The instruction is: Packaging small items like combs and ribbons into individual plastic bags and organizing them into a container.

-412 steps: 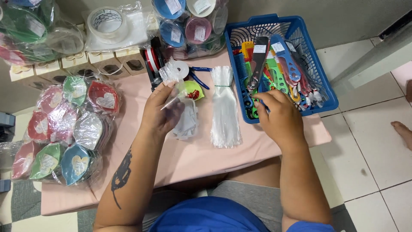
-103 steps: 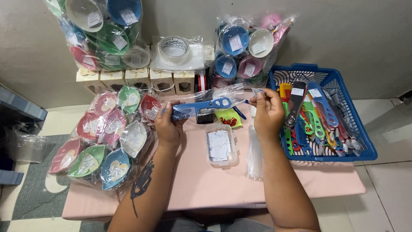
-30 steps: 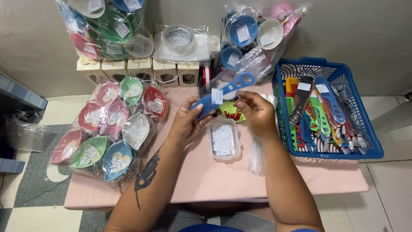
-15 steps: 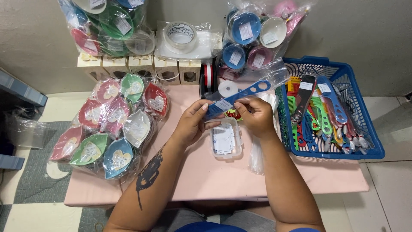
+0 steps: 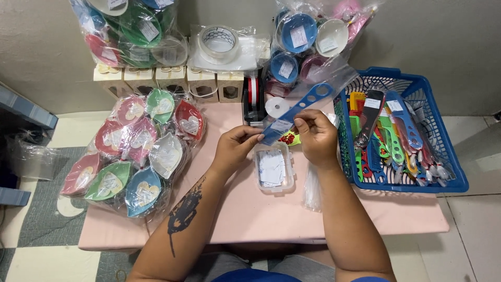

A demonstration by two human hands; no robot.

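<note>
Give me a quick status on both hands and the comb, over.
Left hand and right hand both pinch the blue comb, bagged in a clear sleeve. Held tilted above the small clear box. Nothing blocking.

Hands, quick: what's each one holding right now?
Left hand: closed on the lower end of the bagged blue comb.
Right hand: pinching the same comb mid-length, by its white label.

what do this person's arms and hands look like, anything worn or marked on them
Both arms are bare, with no sleeves showing on the forearms, no gloves, and no watch or rings that I can make out. The left forearm carries a dark tattoo, an irregular black shape running along it. The left hand and right hand are unmarked.
</note>
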